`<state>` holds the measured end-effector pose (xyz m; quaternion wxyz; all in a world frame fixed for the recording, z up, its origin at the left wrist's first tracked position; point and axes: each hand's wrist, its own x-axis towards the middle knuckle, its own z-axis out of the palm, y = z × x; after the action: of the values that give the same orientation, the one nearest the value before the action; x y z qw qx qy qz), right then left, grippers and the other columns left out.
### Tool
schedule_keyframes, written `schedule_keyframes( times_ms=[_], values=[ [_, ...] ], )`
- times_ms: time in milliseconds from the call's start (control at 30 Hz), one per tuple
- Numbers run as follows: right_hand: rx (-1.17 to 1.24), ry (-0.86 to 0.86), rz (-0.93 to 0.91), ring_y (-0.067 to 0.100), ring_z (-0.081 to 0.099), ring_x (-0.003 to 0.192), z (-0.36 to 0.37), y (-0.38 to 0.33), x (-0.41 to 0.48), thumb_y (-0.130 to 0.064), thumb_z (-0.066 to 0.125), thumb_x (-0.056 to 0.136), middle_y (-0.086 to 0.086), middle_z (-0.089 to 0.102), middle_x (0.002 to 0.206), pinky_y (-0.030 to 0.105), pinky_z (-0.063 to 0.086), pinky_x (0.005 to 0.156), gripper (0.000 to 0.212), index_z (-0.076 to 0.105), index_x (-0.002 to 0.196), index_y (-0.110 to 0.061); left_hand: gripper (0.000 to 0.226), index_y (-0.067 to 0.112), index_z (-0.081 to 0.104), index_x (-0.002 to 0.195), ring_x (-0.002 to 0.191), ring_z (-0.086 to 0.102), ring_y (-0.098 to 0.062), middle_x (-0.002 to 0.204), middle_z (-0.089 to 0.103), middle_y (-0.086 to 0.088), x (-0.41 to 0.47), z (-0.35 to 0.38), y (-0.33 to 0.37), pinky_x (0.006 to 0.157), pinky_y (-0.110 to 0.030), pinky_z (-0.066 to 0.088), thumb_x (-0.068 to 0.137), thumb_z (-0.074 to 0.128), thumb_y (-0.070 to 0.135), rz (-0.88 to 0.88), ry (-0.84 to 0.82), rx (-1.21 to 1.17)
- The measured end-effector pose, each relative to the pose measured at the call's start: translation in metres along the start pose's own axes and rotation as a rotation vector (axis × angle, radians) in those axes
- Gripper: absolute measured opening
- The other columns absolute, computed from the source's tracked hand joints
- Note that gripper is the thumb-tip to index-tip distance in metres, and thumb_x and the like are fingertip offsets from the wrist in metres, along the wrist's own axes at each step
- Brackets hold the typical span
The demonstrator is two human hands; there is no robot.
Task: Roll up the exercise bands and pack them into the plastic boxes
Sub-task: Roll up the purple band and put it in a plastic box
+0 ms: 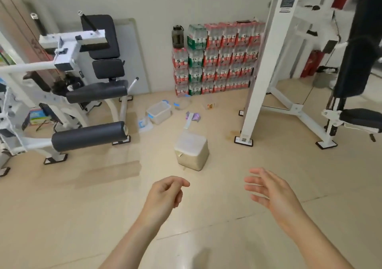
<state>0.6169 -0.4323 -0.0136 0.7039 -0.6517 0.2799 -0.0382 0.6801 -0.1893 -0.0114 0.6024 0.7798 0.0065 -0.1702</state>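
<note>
A purple exercise band (195, 116) lies crumpled on the floor (82, 186), near an open plastic box (159, 111) to its left. Closer stands a whitish lidded tub (191, 153). Both hands hover empty: left hand (165, 194) with relaxed, loosely curled fingers (182, 183), right hand (270, 194) spread wide

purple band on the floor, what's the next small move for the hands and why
Probably step forward and reach the right hand down to the purple band. Both it and the left hand hold nothing. The band lies loose on the floor, not rolled, beyond the lidded box, and the open plastic box stands to the band's left.
</note>
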Motion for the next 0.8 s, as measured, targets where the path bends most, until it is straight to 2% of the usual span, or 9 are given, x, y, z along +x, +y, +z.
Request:
schedule_keyframes(
  times_ms=[100, 200, 300, 400, 500, 567, 667, 733, 800],
  values=[
    [0.032, 0.003, 0.035, 0.024, 0.066, 0.095, 0.024, -0.031, 0.068, -0.035, 0.042, 0.099, 0.008, 0.07, 0.102, 0.042, 0.051, 0.085, 0.031, 0.065, 0.107, -0.015, 0.03, 0.016, 0.07, 0.084, 0.056, 0.047, -0.007, 0.061, 0.052, 0.004, 0.078, -0.011, 0.023, 0.052, -0.01, 0.038, 0.093, 0.044, 0.003, 0.017, -0.002, 0.034],
    [0.01, -0.027, 0.033, 0.023, 0.065, 0.097, 0.048, -0.05, 0.141, -0.027, 0.047, 0.098, 0.007, 0.068, 0.106, 0.039, 0.052, 0.083, 0.022, 0.065, 0.106, -0.017, 0.038, 0.019, 0.071, 0.081, 0.063, 0.051, 0.003, 0.073, 0.058, 0.007, 0.157, -0.021, 0.038, 0.061, -0.009, 0.041, 0.089, 0.044, -0.006, 0.02, 0.016, 0.099],
    [-0.196, -0.03, -0.03, 0.016, 0.064, 0.091, 0.073, -0.06, 0.23, -0.017, 0.056, 0.094, 0.001, 0.066, 0.106, 0.03, 0.053, 0.074, 0.015, 0.065, 0.105, -0.021, 0.034, 0.02, 0.07, 0.079, 0.074, 0.056, -0.009, 0.075, 0.064, 0.005, 0.246, -0.027, 0.048, 0.069, -0.023, 0.043, 0.089, 0.048, -0.004, 0.026, 0.006, 0.12],
    [-0.426, -0.021, -0.167, 0.013, 0.064, 0.089, 0.093, -0.066, 0.33, -0.013, 0.058, 0.091, -0.01, 0.067, 0.101, 0.026, 0.051, 0.08, 0.017, 0.065, 0.101, -0.026, 0.039, 0.022, 0.07, 0.076, 0.072, 0.056, -0.015, 0.073, 0.066, 0.003, 0.347, -0.032, 0.048, 0.067, -0.026, 0.044, 0.086, 0.045, -0.006, 0.027, -0.011, 0.233],
    [-0.659, -0.063, -0.274, 0.012, 0.063, 0.091, 0.112, -0.076, 0.428, -0.017, 0.054, 0.092, -0.013, 0.065, 0.096, 0.023, 0.048, 0.08, 0.023, 0.064, 0.112, -0.023, 0.047, 0.032, 0.069, 0.069, 0.071, 0.057, -0.016, 0.072, 0.067, 0.006, 0.446, -0.033, 0.039, 0.065, -0.03, 0.044, 0.084, 0.044, -0.004, -0.028, -0.012, 0.362],
    [-0.816, -0.152, -0.271, 0.014, 0.056, 0.109, 0.128, -0.083, 0.486, -0.022, 0.052, 0.093, -0.007, 0.061, 0.116, 0.027, 0.045, 0.091, 0.036, 0.053, 0.129, -0.024, 0.047, 0.033, 0.068, 0.068, 0.074, 0.06, -0.017, 0.072, 0.067, 0.007, 0.502, -0.032, 0.041, 0.067, -0.03, 0.046, 0.082, 0.043, -0.005, -0.06, -0.009, 0.402],
    [-0.959, -0.284, -0.198, 0.018, 0.036, 0.134, 0.155, -0.094, 0.56, -0.034, 0.052, 0.092, -0.004, 0.039, 0.146, 0.031, 0.033, 0.107, 0.057, 0.033, 0.145, -0.026, 0.05, 0.034, 0.064, 0.072, 0.085, 0.061, -0.014, 0.085, 0.068, 0.009, 0.57, -0.035, 0.055, 0.073, -0.023, 0.045, 0.077, 0.041, -0.011, -0.065, 0.02, 0.521],
    [-0.948, -0.307, -0.159, 0.018, 0.035, 0.135, 0.172, -0.101, 0.605, -0.034, 0.053, 0.091, -0.005, 0.036, 0.149, 0.031, 0.032, 0.109, 0.059, 0.032, 0.145, -0.026, 0.05, 0.033, 0.064, 0.076, 0.087, 0.059, -0.008, 0.093, 0.067, 0.01, 0.613, -0.04, 0.064, 0.074, -0.016, 0.04, 0.076, 0.041, -0.01, -0.083, 0.014, 0.571],
    [-0.858, -0.266, -0.136, 0.015, 0.047, 0.126, 0.192, -0.108, 0.65, -0.025, 0.052, 0.092, -0.004, 0.047, 0.141, 0.032, 0.038, 0.105, 0.047, 0.044, 0.138, -0.024, 0.047, 0.034, 0.064, 0.077, 0.089, 0.058, -0.006, 0.095, 0.067, 0.01, 0.663, -0.049, 0.071, 0.073, -0.011, 0.037, 0.077, 0.042, -0.008, -0.104, -0.011, 0.581]
  ],
)
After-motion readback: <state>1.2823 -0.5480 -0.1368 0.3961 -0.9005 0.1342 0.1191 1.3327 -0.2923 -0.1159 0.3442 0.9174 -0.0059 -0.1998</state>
